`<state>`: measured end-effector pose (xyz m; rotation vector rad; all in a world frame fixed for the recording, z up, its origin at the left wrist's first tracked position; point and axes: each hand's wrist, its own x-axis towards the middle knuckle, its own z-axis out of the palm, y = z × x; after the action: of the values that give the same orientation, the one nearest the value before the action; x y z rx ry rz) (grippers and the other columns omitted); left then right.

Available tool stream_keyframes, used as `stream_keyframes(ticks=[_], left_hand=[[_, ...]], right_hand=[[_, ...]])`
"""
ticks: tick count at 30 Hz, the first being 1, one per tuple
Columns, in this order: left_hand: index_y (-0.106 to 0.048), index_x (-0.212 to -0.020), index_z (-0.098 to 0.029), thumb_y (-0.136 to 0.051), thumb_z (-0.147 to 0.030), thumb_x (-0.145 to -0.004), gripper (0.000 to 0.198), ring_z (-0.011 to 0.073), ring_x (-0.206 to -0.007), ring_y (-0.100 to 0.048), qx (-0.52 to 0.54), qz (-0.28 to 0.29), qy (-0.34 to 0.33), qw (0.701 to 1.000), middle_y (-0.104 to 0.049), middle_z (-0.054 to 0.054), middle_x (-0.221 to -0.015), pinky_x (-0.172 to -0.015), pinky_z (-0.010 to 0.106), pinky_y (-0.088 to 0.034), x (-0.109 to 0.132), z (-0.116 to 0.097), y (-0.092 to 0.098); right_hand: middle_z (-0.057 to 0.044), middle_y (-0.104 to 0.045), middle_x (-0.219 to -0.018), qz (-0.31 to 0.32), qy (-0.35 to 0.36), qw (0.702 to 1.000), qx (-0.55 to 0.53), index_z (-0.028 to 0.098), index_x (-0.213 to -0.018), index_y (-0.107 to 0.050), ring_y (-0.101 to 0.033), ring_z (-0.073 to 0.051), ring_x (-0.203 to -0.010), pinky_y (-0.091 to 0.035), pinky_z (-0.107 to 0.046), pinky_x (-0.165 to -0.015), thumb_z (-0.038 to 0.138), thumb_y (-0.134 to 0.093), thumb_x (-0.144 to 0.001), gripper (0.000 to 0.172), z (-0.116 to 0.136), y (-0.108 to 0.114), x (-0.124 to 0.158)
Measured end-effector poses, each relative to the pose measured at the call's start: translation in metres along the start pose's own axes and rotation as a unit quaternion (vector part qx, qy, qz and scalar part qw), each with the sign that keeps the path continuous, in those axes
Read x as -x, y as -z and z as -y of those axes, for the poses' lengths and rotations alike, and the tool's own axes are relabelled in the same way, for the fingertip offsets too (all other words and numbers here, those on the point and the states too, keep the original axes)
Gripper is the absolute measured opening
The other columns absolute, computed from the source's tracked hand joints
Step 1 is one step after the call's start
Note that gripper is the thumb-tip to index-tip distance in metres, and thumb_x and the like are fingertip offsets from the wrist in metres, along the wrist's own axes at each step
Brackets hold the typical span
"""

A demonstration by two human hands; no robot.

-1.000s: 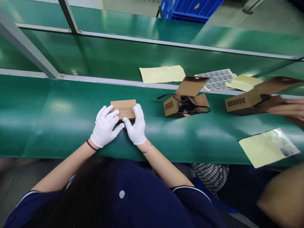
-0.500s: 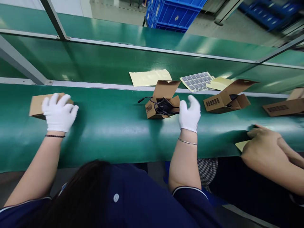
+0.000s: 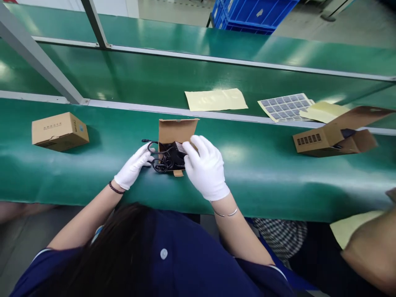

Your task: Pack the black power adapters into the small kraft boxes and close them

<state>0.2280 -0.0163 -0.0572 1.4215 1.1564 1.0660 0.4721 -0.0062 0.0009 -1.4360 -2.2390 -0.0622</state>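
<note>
An open cardboard box (image 3: 178,131) sits on the green work surface in front of me, its lid flap raised at the back. Inside lie a coiled black cable (image 3: 163,161) and a black power adapter (image 3: 177,153) with a pale label; one cable end pokes out to the left. My left hand (image 3: 136,165), white-gloved, is closed against the box's left side, its fingertips partly behind the cable. At the right side, my right hand (image 3: 206,167), also gloved, has curled fingers over the box edge beside the adapter. Its fingers hide the right flap.
A closed cardboard box (image 3: 58,131) stands at the left. Another open box (image 3: 321,140) is at the right, near a label sheet (image 3: 286,107) and yellow backing paper (image 3: 216,100). A co-worker's arm (image 3: 374,247) shows at lower right. A metal rail (image 3: 139,108) runs behind.
My left hand has let go of the closed box and come right to the open box. The open box has shifted left along the surface, my right hand now on it. The view has turned.
</note>
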Motion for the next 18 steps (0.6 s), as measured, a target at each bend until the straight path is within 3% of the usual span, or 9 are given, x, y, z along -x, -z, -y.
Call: stream_keyframes(ticks=[3, 6, 10, 13, 15, 18], left_hand=[[-0.049, -0.155, -0.028, -0.058, -0.048, -0.101, 0.057, 0.0154, -0.091, -0.073, 0.13, -0.003, 0.072, 0.989, -0.056, 0.014, -0.155, -0.071, 0.028, -0.06, -0.007, -0.011, 0.013], [-0.052, -0.152, -0.03, -0.055, -0.046, -0.101, 0.053, 0.0155, -0.089, -0.071, 0.183, -0.012, 0.061, 0.981, -0.051, 0.012, -0.16, -0.067, 0.03, -0.059, -0.021, -0.021, 0.013], [-0.053, -0.149, -0.028, -0.064, -0.044, -0.095, 0.058, 0.0199, -0.106, -0.07, 0.161, -0.026, 0.022, 0.986, -0.055, 0.012, -0.156, -0.079, 0.032, -0.061, -0.037, -0.024, 0.009], [-0.057, -0.139, -0.022, -0.079, -0.044, -0.084, 0.064, 0.0207, -0.104, -0.071, 0.071, -0.096, -0.022, 0.993, -0.067, 0.014, -0.139, -0.085, 0.034, -0.06, -0.042, -0.022, 0.006], [-0.062, -0.121, -0.02, -0.082, -0.046, -0.08, 0.052, 0.022, -0.106, -0.071, 0.005, -0.141, -0.072, 0.987, -0.071, 0.012, -0.127, -0.092, 0.038, -0.059, -0.042, -0.025, 0.004], [-0.06, -0.095, -0.022, -0.08, -0.047, -0.083, 0.035, 0.0248, -0.12, -0.069, -0.028, -0.143, -0.138, 0.98, -0.073, 0.01, -0.119, -0.104, 0.044, -0.056, -0.04, -0.033, 0.001]], right_hand=[[-0.015, -0.077, -0.112, 0.085, 0.085, 0.992, 0.032, 0.018, -0.124, -0.072, -0.06, -0.035, -0.128, -0.044, -0.051, -0.108, 0.011, -0.053, -0.089, 0.04, 0.001, 0.008, -0.022], [-0.014, -0.078, -0.102, 0.167, 0.099, 0.981, 0.029, 0.017, -0.12, -0.074, -0.061, -0.036, -0.125, -0.042, -0.049, -0.108, 0.017, -0.061, -0.085, 0.037, -0.005, 0.011, -0.048], [-0.011, -0.078, -0.097, 0.228, 0.069, 0.971, 0.019, 0.019, -0.122, -0.073, -0.066, -0.033, -0.107, -0.044, -0.048, -0.103, 0.035, -0.073, -0.08, 0.045, -0.008, 0.011, -0.068], [-0.012, -0.078, -0.096, 0.218, 0.064, 0.973, 0.043, 0.018, -0.114, -0.075, -0.065, -0.035, -0.103, -0.039, -0.055, -0.108, 0.038, -0.073, -0.081, 0.038, -0.001, 0.006, -0.066], [-0.014, -0.078, -0.095, 0.179, 0.071, 0.979, 0.07, 0.017, -0.104, -0.076, -0.064, -0.036, -0.106, -0.031, -0.062, -0.115, 0.032, -0.068, -0.084, 0.026, 0.004, -0.001, -0.06], [-0.014, -0.077, -0.093, 0.11, 0.068, 0.99, 0.055, 0.017, -0.099, -0.074, -0.064, -0.034, -0.11, -0.025, -0.065, -0.121, 0.023, -0.057, -0.089, 0.021, 0.004, -0.016, -0.05]])
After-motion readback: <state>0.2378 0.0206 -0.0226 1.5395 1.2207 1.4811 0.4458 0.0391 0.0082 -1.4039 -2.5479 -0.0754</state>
